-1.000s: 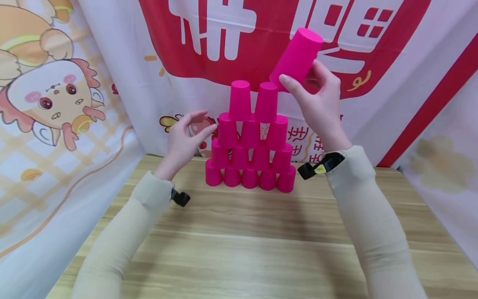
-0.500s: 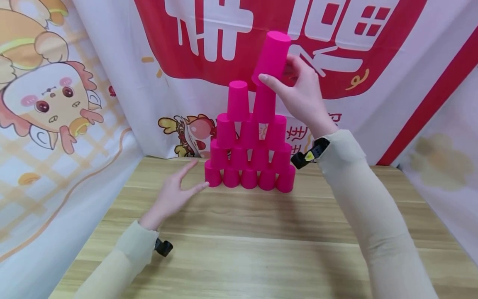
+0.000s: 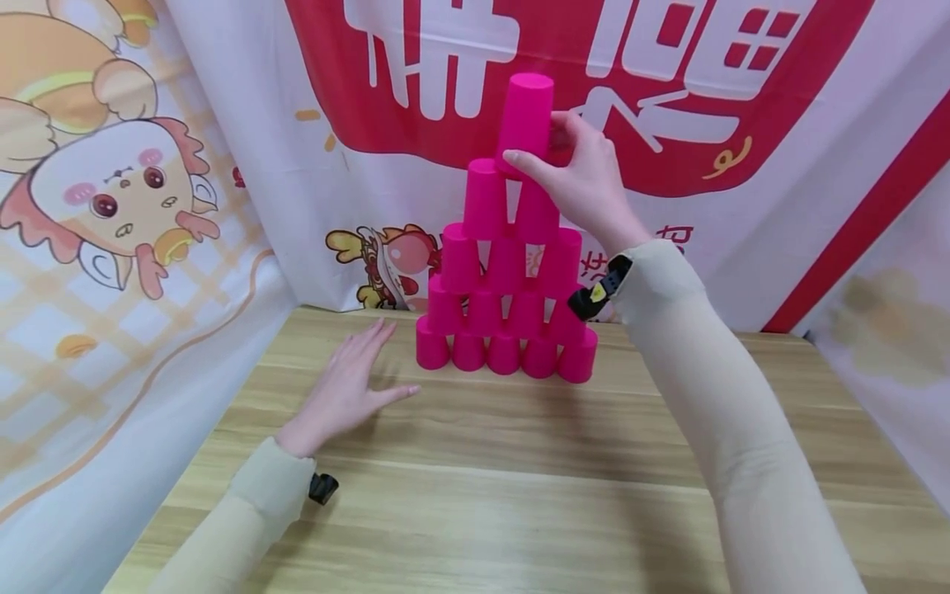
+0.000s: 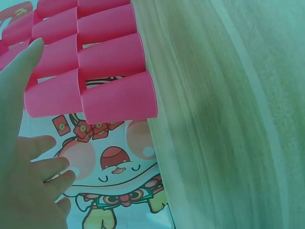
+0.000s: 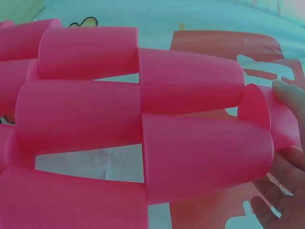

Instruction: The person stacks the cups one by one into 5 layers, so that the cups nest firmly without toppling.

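Upside-down pink cups form a stacked pyramid, its lower rows (image 3: 505, 355) standing on the wooden table and two cups, one of them a left cup (image 3: 485, 200), making the highest row. Over these two, my right hand (image 3: 586, 177) holds one more pink cup (image 3: 529, 115) between thumb and fingers, mouth down. In the right wrist view, that held cup's rim (image 5: 255, 109) is right by the two cup bases; whether it touches them I cannot tell. My left hand (image 3: 337, 396) is low at the pyramid's left, fingers extended, thumb apart, holding nothing.
The wooden table (image 3: 475, 511) stretches in front of the pyramid. Close behind hangs a white cloth with a red printed panel (image 3: 416, 124). Printed cloth walls (image 3: 111, 247) flank both sides. A black wrist camera (image 3: 590, 301) is close in front of the pyramid's right side.
My right hand has brought the cup leftward and down over the two upper cups, turning it from tilted to nearly upright. My left hand has dropped from mid-pyramid height toward the table.
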`<act>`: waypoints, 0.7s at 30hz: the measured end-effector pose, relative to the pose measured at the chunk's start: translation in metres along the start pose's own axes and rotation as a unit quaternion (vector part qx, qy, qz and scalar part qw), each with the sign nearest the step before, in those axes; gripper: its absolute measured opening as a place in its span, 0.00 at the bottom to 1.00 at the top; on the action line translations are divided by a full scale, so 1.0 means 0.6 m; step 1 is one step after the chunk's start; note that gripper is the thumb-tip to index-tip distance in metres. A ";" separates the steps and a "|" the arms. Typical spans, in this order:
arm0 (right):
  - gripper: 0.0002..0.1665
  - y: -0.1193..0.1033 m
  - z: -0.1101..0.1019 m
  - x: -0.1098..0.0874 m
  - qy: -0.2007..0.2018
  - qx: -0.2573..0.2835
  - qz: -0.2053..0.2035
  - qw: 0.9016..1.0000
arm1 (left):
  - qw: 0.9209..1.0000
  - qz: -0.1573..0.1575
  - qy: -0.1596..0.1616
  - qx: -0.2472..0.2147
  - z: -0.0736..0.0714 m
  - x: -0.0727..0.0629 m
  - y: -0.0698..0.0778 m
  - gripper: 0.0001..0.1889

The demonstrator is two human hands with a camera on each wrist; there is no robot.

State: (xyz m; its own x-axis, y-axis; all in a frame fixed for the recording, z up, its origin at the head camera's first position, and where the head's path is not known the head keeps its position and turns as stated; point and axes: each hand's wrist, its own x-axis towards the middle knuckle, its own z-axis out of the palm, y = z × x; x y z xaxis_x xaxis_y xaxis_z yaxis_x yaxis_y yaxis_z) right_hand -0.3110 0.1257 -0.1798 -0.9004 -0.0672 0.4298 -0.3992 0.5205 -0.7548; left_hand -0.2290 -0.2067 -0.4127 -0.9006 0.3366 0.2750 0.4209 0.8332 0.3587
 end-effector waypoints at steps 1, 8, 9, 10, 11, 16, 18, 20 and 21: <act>0.46 0.001 0.001 0.002 -0.001 0.002 0.002 1.000 | 1.000 -0.002 0.001 -0.001 0.000 0.001 0.000 0.57; 0.46 0.004 0.011 0.010 0.000 0.012 0.005 1.000 | 1.000 -0.007 0.005 -0.011 -0.002 0.004 0.000 0.55; 0.46 0.004 0.012 0.010 0.002 0.012 0.005 1.000 | 1.000 -0.006 0.006 -0.013 -0.002 0.006 0.000 0.55; 0.46 0.005 0.013 0.010 0.003 0.012 0.005 1.000 | 1.000 -0.004 0.007 -0.015 -0.002 0.007 0.000 0.55; 0.46 0.005 0.013 0.010 0.004 0.012 0.005 1.000 | 1.000 -0.002 0.007 -0.018 -0.002 0.009 0.000 0.55; 0.46 0.007 0.015 0.008 0.008 0.014 0.004 1.000 | 1.000 -0.001 0.004 -0.023 -0.004 0.011 0.000 0.55; 0.46 0.007 0.015 0.008 0.007 0.019 0.006 1.000 | 1.000 -0.006 0.005 -0.025 -0.004 0.011 0.001 0.55; 0.46 0.007 0.015 0.007 0.007 0.023 0.008 1.000 | 0.999 -0.010 0.007 -0.030 -0.005 0.012 0.001 0.55; 0.46 0.007 0.014 0.007 0.007 0.024 0.008 1.000 | 0.999 -0.012 0.008 -0.033 -0.006 0.012 0.002 0.55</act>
State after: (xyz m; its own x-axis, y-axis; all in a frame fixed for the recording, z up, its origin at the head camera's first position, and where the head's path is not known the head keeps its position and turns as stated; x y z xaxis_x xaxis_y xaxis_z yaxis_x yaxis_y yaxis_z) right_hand -0.3176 0.1201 -0.1853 -0.9043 -0.0468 0.4242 -0.3927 0.4806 -0.7841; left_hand -0.2347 -0.2047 -0.4072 -0.9089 0.3093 0.2797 0.4059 0.8101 0.4231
